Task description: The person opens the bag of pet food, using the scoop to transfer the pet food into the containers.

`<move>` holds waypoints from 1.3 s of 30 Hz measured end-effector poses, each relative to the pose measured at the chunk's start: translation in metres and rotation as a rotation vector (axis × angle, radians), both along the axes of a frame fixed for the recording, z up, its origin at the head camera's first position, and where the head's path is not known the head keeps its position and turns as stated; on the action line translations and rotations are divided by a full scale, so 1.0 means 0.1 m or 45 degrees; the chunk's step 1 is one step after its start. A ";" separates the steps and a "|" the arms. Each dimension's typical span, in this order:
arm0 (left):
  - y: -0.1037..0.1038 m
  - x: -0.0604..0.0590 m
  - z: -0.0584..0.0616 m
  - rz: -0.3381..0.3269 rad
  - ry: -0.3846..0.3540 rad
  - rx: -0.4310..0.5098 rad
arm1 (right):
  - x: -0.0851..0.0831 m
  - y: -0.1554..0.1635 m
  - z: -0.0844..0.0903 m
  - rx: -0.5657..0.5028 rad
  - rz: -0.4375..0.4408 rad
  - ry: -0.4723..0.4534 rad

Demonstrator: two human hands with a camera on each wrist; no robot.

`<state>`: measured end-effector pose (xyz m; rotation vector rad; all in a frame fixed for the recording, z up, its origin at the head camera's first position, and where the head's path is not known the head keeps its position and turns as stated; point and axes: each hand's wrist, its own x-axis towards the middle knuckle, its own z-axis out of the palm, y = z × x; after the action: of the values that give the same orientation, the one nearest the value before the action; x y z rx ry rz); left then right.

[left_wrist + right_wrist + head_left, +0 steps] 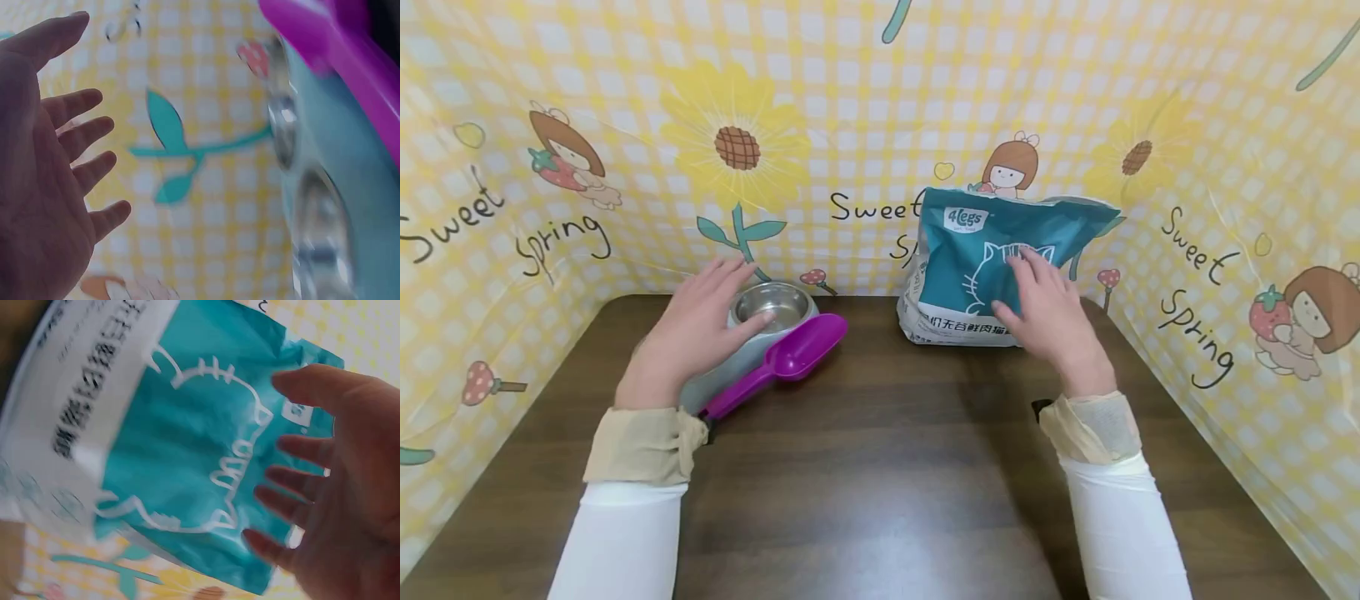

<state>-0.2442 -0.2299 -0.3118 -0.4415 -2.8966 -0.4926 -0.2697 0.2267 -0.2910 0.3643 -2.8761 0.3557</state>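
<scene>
My left hand (688,325) is held with fingers extended above a pale blue-grey double pet feeder (706,385), empty of any grip. One steel bowl (786,310) of the feeder shows past the thumb; the left wrist view also reveals the second steel bowl (322,240). A magenta scoop (805,350) lies slanted along the feeder's right side, its dark handle end near the left wrist. On the right, my right hand (1047,312) hovers in front of a teal and white cat food bag (951,271), fingers spread and holding nothing. The bag stands upright with its top creased.
A dark wooden table (865,467) lies beneath everything. Yellow checked cloth (865,108) printed with flowers and cartoon figures rises behind it and along both sides. The bag stands close to the back cloth.
</scene>
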 end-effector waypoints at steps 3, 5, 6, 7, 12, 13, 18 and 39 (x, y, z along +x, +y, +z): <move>0.20 -0.08 0.15 -0.063 0.047 -0.005 | -0.01 0.04 0.18 0.029 0.075 0.186; 0.37 -0.17 0.26 -0.099 0.085 -0.005 | -0.03 0.07 0.35 0.036 0.107 0.260; 0.46 -0.21 0.32 -0.117 0.105 0.000 | -0.05 0.09 0.44 0.038 0.120 0.280; 0.55 -0.26 0.38 -0.137 0.124 0.009 | -0.09 0.11 0.52 0.034 0.135 0.290; 1.00 -0.53 0.66 -0.227 0.209 0.082 | -0.39 0.30 0.91 0.039 0.172 0.267; 1.09 -0.58 0.71 -0.242 0.213 0.102 | -0.46 0.35 0.96 0.055 0.175 0.262; 1.49 -0.82 0.88 -0.306 0.125 0.146 | -0.69 0.55 1.17 0.210 0.198 0.116; 2.28 -1.14 1.05 -0.187 -0.016 0.286 | -0.99 0.58 1.00 0.127 0.385 0.029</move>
<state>-0.3583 -0.0015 -0.2064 -0.6188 -2.7885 -0.8344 -0.3689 0.2851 -0.1912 0.8197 -2.8226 0.2551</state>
